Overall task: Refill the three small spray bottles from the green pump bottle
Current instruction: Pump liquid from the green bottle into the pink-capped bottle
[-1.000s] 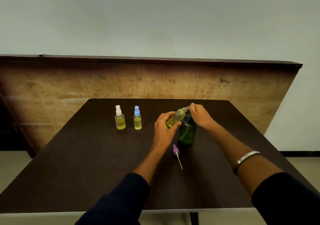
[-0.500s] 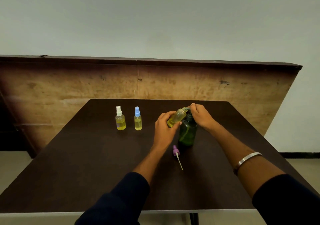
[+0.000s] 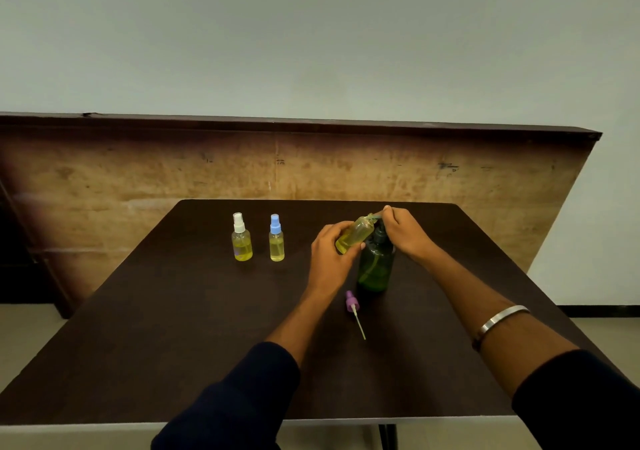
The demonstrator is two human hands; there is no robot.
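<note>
Take the green pump bottle [image 3: 375,266] as your marker. Just in front of it, a purple spray cap [image 3: 350,301] with its thin tube lies on the table [image 3: 173,328], an obstacle to any low approach from your side. Well to its left stand two small spray bottles, white-capped [image 3: 241,238] and blue-capped [image 3: 276,239], near each other. Between them and the marker your left hand [image 3: 330,255] fills the gap. To its right, bare tabletop offers passage beneath your right forearm.
</note>
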